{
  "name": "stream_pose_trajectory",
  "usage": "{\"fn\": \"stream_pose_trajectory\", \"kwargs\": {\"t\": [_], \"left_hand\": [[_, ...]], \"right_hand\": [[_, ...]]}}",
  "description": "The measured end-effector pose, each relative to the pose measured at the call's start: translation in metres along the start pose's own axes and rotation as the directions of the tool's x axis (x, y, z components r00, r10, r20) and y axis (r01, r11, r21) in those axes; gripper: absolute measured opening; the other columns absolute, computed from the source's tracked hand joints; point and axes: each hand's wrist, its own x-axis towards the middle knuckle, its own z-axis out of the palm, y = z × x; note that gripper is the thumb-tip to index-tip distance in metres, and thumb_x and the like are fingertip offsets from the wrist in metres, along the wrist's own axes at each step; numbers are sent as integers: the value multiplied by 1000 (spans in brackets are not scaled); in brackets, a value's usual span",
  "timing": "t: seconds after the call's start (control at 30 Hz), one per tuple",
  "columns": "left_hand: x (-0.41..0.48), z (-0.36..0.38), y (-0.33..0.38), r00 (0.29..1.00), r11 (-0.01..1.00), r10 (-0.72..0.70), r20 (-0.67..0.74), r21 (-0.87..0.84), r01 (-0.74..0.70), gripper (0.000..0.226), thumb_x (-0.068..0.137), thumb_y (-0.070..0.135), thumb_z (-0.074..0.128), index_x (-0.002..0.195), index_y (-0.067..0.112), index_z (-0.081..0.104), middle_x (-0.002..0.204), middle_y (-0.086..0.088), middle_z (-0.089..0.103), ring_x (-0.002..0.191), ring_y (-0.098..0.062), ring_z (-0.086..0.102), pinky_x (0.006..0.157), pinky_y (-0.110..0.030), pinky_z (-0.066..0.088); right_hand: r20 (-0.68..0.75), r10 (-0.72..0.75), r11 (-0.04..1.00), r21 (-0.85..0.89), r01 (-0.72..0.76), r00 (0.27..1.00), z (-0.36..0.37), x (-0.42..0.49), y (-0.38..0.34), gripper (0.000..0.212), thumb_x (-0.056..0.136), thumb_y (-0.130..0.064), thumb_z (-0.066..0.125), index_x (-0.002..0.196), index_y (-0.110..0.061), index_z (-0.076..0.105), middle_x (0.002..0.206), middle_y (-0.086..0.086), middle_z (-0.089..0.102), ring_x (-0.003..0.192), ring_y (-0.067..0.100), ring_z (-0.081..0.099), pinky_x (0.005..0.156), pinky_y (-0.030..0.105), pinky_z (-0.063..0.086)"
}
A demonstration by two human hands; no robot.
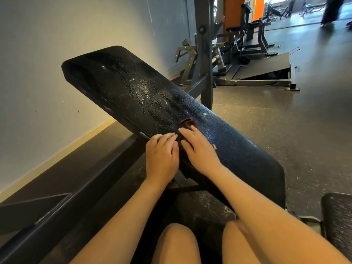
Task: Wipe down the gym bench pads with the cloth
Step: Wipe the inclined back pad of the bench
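Note:
A long black bench pad (144, 96) slopes up to the far left, with wet droplets and smears along its middle. A small dark brown cloth (187, 123) lies bunched on the pad's lower half, mostly hidden under my hands. My right hand (199, 150) presses on the cloth with straight, spread fingers. My left hand (162, 155) is at the pad's left edge, its bent fingers holding the near side of the cloth. The two hands touch each other over the cloth.
The bench's black steel frame (80, 189) runs along the floor on the left beside a pale wall (47, 54). Another padded seat (338, 221) is at the right edge. Grey gym machines (245, 44) stand behind the bench. My bare knees are below.

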Motion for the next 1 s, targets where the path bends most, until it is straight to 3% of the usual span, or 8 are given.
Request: {"fn": "stream_pose_trajectory", "kwargs": {"t": [0.1,0.17,0.4,0.5,0.6,0.8,0.9,1.0], "left_hand": [[-9,3,-6,999,999,39,6,7,-39,40,104,29,40,134,16,64,136,5,62,123,-14,47,104,-33,36],[-12,3,-7,1000,999,29,8,-23,-28,43,105,31,37,136,17,62,139,7,60,125,-12,44,106,-30,33],[-9,6,3,999,1000,-17,-30,-18,17,39,104,27,40,132,14,64,134,3,63,123,-18,49,104,-37,37],[-14,3,-2,1000,1000,10,3,-14,-10,43,105,30,36,136,16,62,140,5,59,126,-16,45,107,-31,31],[-16,-1,-4,999,999,33,19,-23,-33,46,105,32,34,138,16,60,143,5,57,128,-14,42,109,-29,31],[4,6,-1,997,996,81,-2,27,-81,41,104,26,41,134,10,63,135,-2,63,119,-20,48,104,-35,38],[5,12,-2,996,994,86,9,70,-86,41,104,29,40,135,12,63,137,1,61,118,-20,46,104,-35,38],[-1,10,-6,993,989,116,23,84,-118,43,105,30,38,138,14,60,141,3,59,122,-17,45,106,-33,38]], "right_hand": [[-72,251,967,54,-247,965,-17,18,32,42,101,-23,48,144,-22,48,151,6,43,142,28,36,117,48,32],[-116,376,926,94,-367,919,-16,16,32,43,103,-25,46,146,-22,46,155,6,39,147,29,28,118,52,29],[4,-14,998,57,14,1000,1,-9,-13,41,103,-14,47,143,-19,52,149,-4,48,148,15,24,116,22,17],[-58,125,992,26,-124,990,-9,7,19,40,101,-18,46,141,-23,51,144,2,49,138,25,41,116,42,33],[-161,340,940,91,-329,926,-11,9,18,41,102,-19,46,144,-17,49,150,7,46,145,28,33,118,46,30],[-4,-8,998,61,9,1000,-2,-11,-7,43,101,-11,49,143,-18,51,149,-3,49,147,18,26,117,23,17],[-28,144,989,23,-143,989,-13,23,30,45,101,-15,47,145,-22,46,153,4,42,143,28,34,118,45,30],[-118,325,946,64,-319,938,-18,35,36,45,102,-19,46,147,-19,45,154,8,41,145,29,32,119,48,30]]}}
